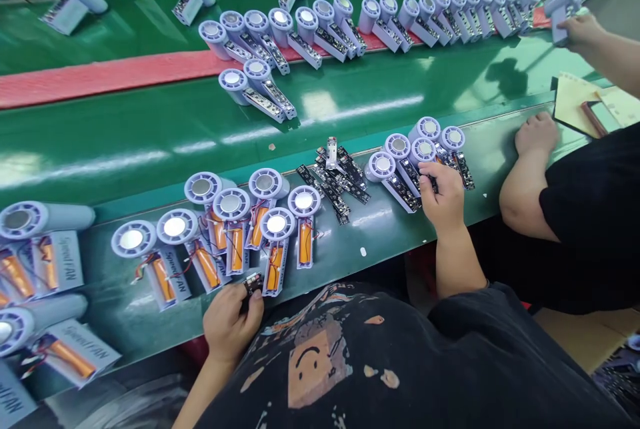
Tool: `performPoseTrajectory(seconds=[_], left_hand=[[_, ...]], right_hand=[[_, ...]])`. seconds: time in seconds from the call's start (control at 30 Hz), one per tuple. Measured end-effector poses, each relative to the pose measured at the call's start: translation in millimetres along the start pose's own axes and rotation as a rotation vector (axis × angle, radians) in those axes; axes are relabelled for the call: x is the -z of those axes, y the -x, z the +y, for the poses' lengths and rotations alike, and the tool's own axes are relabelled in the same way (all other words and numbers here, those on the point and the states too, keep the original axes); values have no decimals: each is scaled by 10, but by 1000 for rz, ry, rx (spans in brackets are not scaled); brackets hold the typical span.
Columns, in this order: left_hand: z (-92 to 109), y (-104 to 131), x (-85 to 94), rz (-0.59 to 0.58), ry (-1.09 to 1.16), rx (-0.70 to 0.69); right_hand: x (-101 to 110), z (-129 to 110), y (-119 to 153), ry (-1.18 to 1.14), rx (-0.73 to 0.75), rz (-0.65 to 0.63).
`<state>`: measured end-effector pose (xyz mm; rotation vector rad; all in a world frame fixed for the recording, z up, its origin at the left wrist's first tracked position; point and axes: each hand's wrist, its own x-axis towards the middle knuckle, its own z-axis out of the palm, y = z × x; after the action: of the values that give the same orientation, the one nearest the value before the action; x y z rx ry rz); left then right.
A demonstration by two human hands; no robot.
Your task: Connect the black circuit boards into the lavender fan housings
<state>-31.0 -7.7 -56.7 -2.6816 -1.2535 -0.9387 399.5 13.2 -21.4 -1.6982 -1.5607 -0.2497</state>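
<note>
My left hand (233, 319), near the table's front edge, is closed on a small black circuit board (253, 282). Just beside it stands a lilac handheld fan (275, 269) with an orange battery in its open handle. My right hand (444, 197) is closed at the handle end of another handheld fan (424, 149), in a cluster of fans with black boards; the fingers partly hide that handle. Between my hands lies a loose pile of black circuit boards (340, 176). More battery-fitted fans (233, 204) stand together left of the pile.
Beyond the table runs a green belt with a red stripe (150, 72), carrying a long row of fans (305, 19). At right, a co-worker's hand (583, 29) holds a fan, and their other arm (525, 182) rests on the table. Fans marked "Speed FAN" (75, 346) lie at left.
</note>
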Motion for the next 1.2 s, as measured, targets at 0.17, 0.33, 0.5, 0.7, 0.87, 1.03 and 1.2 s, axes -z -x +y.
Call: performPoseTrajectory(seconds=[0.17,0.33,0.5,0.7,0.87,1.03,1.2], left_hand=[[3,2,11,-7,1,39],[-12,1,11,-35,30,42],[-13,2,5,-36,32,55],[-1,-3,-5,-36,47,55],[9,-9,-14,-32,45,68],[15,-12,-14,-6,70,69],[-16,48,-43,-45,152,139]], right_hand=[[226,43,65,65,-50,-133],[601,53,198,87,-75,-639],[728,-36,413,168,-113,-1059],[681,-210,463,260,-83,-1111],[583,-428,379,233,-60,-1149],[266,-867,371,-23,93,-1245],[-57,-1365,463,-315,302,-1328]])
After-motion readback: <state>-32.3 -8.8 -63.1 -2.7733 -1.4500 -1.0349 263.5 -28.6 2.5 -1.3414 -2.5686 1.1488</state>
